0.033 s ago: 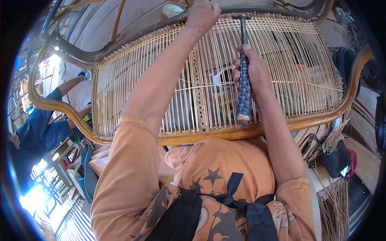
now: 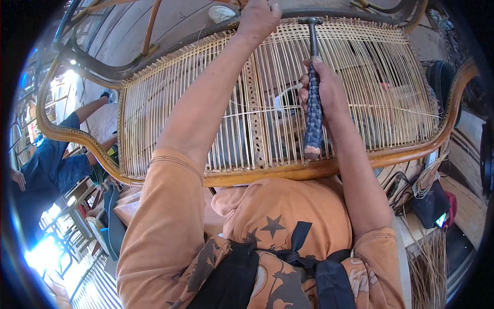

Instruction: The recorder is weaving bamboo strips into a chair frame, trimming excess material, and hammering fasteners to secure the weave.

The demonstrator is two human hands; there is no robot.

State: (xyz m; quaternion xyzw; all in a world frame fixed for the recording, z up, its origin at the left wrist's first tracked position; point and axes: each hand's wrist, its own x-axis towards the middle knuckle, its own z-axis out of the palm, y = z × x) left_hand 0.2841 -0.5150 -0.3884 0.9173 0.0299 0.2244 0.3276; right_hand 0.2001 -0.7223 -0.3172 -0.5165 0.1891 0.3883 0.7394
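A woven cane panel [image 2: 391,87] in a curved wooden frame [image 2: 288,172] stands tilted in front of me. My left hand [image 2: 257,18] reaches up to the panel's top rim [image 2: 360,20], and its fingers curl over that edge. My right hand [image 2: 324,92] grips a hammer [image 2: 313,123] by its dark wrapped handle. The metal hammer head [image 2: 310,21] sits at the top rim, just right of my left hand. A small white strip [image 2: 282,99] pokes from the weave beside my right hand.
A person in blue [image 2: 49,170] works at the left, behind the frame. Loose cane strands [image 2: 427,268] and a dark bag [image 2: 429,203] lie at the lower right. Bent wooden frames [image 2: 103,62] are stacked at the upper left.
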